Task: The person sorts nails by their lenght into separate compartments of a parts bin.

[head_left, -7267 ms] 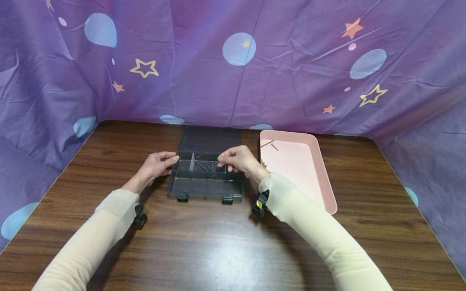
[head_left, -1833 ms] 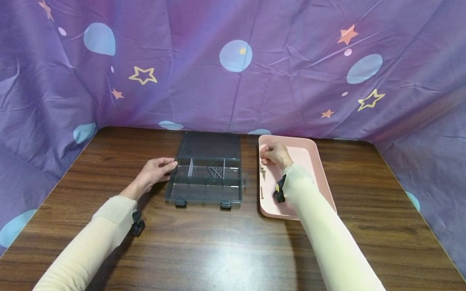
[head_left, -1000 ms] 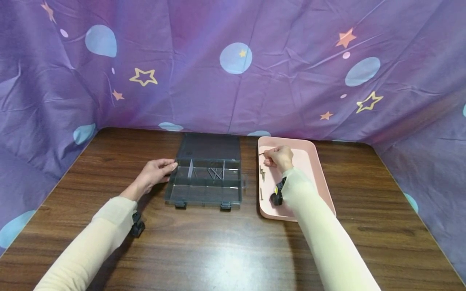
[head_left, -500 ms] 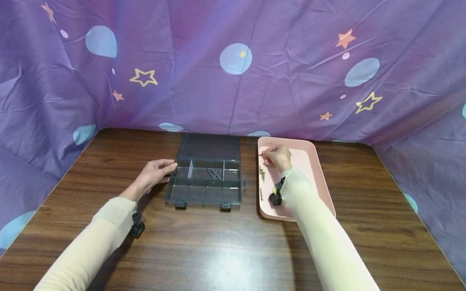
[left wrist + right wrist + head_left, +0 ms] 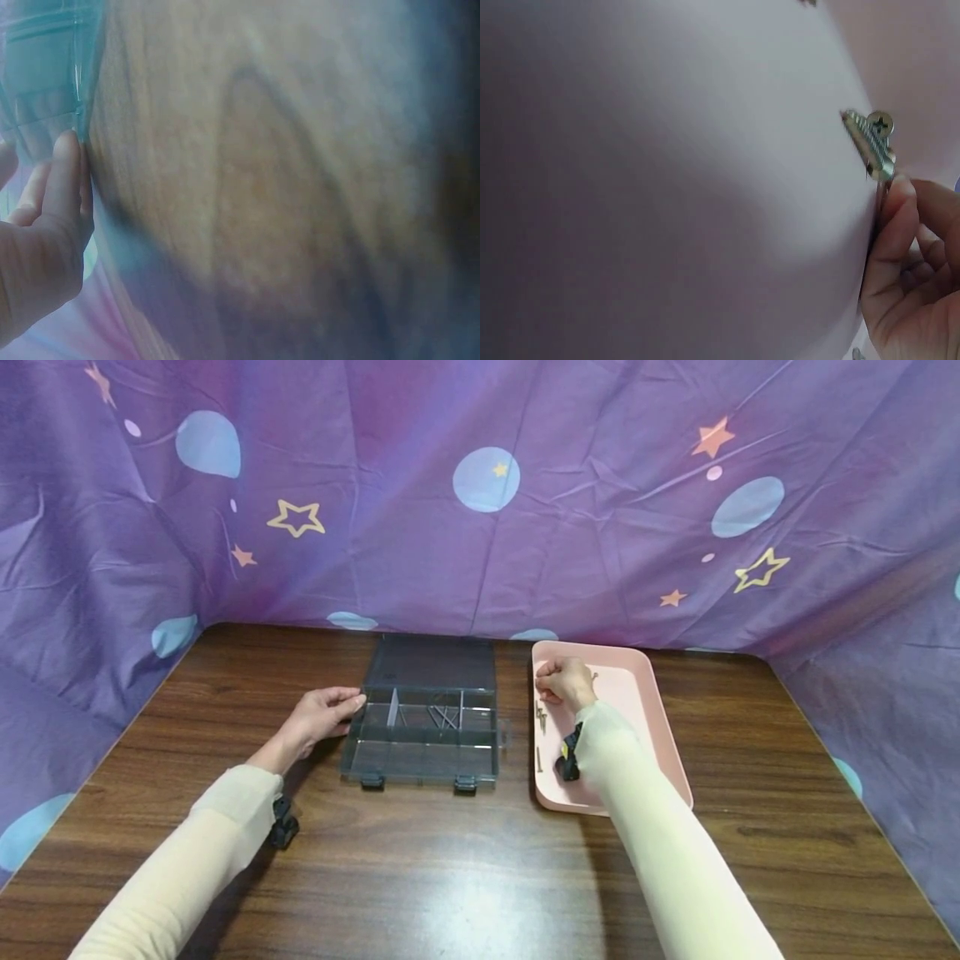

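Observation:
My left hand (image 5: 318,717) holds the left edge of a dark see-through plastic organizer box (image 5: 420,760), thumb on top; in the left wrist view its fingertips touch the box wall (image 5: 84,75). The box lies with its lid (image 5: 431,662) folded back. Thin grey nails (image 5: 445,717) lie in its middle rear compartment. Inside the pink tray (image 5: 630,727), my right hand (image 5: 568,682) is at the left wall. In the right wrist view, thumb and forefinger pinch a thin nail (image 5: 882,196), mostly hidden. Screws (image 5: 870,142) lie just beyond the fingertips.
More screws (image 5: 542,718) lie along the tray's left side, with a single screw (image 5: 538,760) nearer the front. Another screw (image 5: 595,675) shows behind the right hand. Two latches (image 5: 465,784) hang at the box front. A purple curtain (image 5: 405,543) encloses the table (image 5: 337,877).
Since the oldest frame, my right hand has gone from the box compartment to the tray. Within the last second it has shifted slightly left to the tray wall. My left hand stays put.

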Demonstrator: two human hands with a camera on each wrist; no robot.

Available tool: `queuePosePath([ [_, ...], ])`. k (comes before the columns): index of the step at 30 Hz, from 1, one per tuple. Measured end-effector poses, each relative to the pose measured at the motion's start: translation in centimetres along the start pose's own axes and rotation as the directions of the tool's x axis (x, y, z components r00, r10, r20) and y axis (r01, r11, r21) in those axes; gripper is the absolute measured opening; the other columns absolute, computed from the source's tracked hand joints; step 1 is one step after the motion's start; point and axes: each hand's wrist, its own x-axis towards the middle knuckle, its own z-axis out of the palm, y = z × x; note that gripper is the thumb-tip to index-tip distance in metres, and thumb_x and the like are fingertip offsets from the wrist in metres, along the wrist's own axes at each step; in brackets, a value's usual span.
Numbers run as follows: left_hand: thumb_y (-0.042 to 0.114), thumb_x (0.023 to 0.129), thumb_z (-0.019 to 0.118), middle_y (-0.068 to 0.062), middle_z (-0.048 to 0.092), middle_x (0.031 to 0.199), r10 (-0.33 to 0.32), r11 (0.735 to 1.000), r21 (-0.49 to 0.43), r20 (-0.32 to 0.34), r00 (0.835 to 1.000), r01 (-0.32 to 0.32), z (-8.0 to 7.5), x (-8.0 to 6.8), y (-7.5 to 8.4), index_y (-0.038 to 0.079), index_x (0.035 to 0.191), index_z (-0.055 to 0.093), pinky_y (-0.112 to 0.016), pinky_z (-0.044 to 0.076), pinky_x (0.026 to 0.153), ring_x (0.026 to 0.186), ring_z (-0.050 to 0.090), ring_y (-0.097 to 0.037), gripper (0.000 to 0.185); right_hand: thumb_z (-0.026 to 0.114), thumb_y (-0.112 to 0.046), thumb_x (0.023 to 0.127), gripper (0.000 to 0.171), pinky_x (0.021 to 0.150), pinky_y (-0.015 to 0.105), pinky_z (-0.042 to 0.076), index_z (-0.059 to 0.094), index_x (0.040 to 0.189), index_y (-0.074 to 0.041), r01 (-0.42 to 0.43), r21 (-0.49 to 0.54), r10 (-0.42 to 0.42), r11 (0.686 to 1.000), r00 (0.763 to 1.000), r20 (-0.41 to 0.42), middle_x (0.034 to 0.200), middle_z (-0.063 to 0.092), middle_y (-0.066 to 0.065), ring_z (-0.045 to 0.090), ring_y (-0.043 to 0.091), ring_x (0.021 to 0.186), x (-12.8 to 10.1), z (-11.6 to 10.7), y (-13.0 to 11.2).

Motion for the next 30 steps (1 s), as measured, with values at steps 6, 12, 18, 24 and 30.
queuePosePath([
  [6, 0.024, 0.098, 0.052, -0.022, 0.045, 0.139, 0.005, 1.000, -0.001, -0.005, 1.000, -0.005, -0.02, 0.03, -0.01, -0.005, 0.137, 0.042, -0.017, 0.052, 0.078, 0.104, 0.053, -0.010, 0.050, 0.056, 0.012, 0.080, 0.007, 0.041, 0.013, 0.043, 0.057, 0.084, 0.007, 0.008, -0.038, -0.006, 0.999, 0.999, 0.045, 0.050, 0.052, -0.005, 0.051, 0.002, 0.043, 0.00, -0.14, -0.03],
  [12, 0.025, 0.098, 0.052, -0.022, 0.045, 0.139, -0.001, 1.000, 0.000, -0.006, 1.000, 0.001, 0.00, 0.04, -0.02, -0.004, 0.138, 0.042, -0.018, 0.052, 0.079, 0.108, 0.052, -0.012, 0.051, 0.056, 0.010, 0.082, 0.005, 0.045, 0.013, 0.047, 0.059, 0.085, 0.007, 0.028, -0.050, -0.025, 0.998, 0.998, 0.066, 0.054, 0.054, -0.006, 0.052, 0.001, 0.046, -0.07, -0.33, 0.24],
  [18, 0.026, 0.098, 0.051, -0.022, 0.044, 0.140, -0.003, 1.000, 0.003, -0.001, 1.000, 0.003, 0.01, -0.10, 0.14, -0.004, 0.138, 0.041, -0.019, 0.052, 0.081, 0.116, 0.049, -0.018, 0.051, 0.057, 0.012, 0.083, 0.005, 0.048, 0.014, 0.049, 0.058, 0.084, 0.007, 0.083, -0.013, -0.081, 0.996, 0.991, 0.104, 0.057, 0.054, -0.005, 0.053, 0.002, 0.050, -0.37, -0.56, 0.41],
  [24, 0.025, 0.098, 0.051, -0.022, 0.043, 0.141, 0.001, 1.000, -0.001, 0.002, 1.000, -0.001, 0.00, -0.13, 0.16, -0.004, 0.138, 0.041, -0.018, 0.052, 0.080, 0.117, 0.048, -0.020, 0.051, 0.058, 0.012, 0.083, 0.012, 0.049, 0.015, 0.050, 0.058, 0.077, 0.003, 0.100, 0.006, -0.100, 0.995, 0.987, 0.128, 0.058, 0.055, -0.003, 0.054, 0.004, 0.052, -0.59, -0.78, 0.36],
  [30, 0.026, 0.098, 0.051, -0.021, 0.042, 0.142, -0.006, 1.000, 0.013, 0.004, 1.000, 0.006, 0.10, -0.07, 0.20, -0.004, 0.139, 0.040, -0.025, 0.052, 0.088, 0.122, 0.046, -0.025, 0.052, 0.059, 0.009, 0.083, 0.012, 0.050, 0.015, 0.051, 0.058, 0.074, 0.001, 0.097, -0.017, -0.095, 0.995, 0.991, 0.099, 0.056, 0.056, -0.003, 0.055, 0.003, 0.050, -0.85, -0.90, 0.20],
])
